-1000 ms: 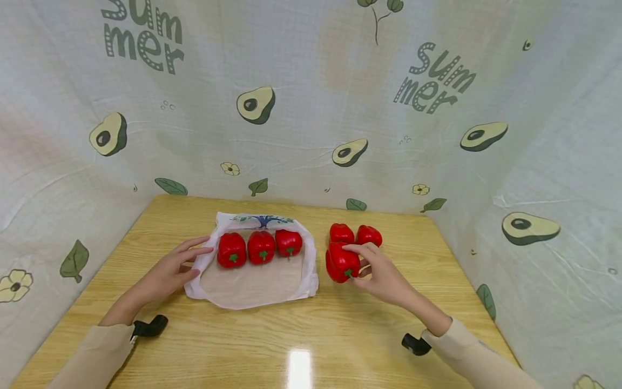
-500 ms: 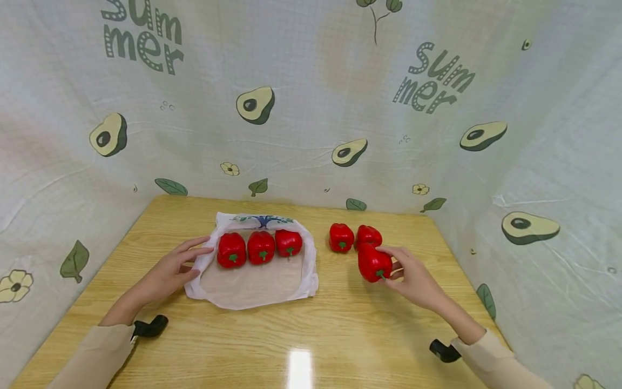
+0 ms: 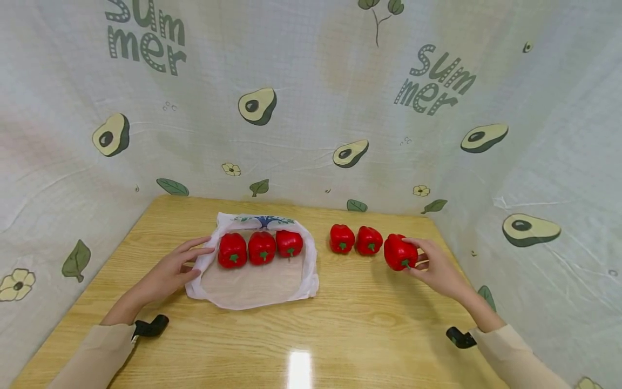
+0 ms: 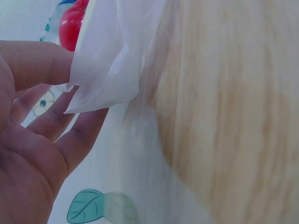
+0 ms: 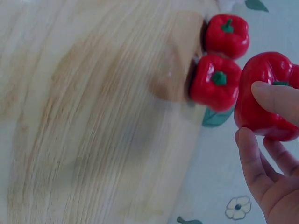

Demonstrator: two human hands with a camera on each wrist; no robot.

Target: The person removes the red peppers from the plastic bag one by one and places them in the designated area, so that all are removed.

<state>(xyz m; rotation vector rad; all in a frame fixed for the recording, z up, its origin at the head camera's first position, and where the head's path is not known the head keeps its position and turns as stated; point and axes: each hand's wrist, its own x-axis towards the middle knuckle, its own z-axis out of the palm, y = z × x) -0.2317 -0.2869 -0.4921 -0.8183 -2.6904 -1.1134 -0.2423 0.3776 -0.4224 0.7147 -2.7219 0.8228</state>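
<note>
A white bag printed with a blue tree lies with its mouth wide, three red bell peppers in a row inside it. At its left rim, my left hand rests with fairly straight fingers against the bag; the left wrist view shows the thin white wall hiding the fingertips. On the right, my right hand grips another bell pepper between thumb and fingers, green stem toward me. Left of that, two bell peppers sit side by side on the table.
The light wooden table carries everything. A pale curtain printed with avocados and leaves surrounds it at the back and both sides. Bare wood shows between the bag and the right-hand peppers.
My right hand has carried its bell pepper rightward, from beside the bag to the right end of the two table peppers. My left hand and the bag have stayed in place.
</note>
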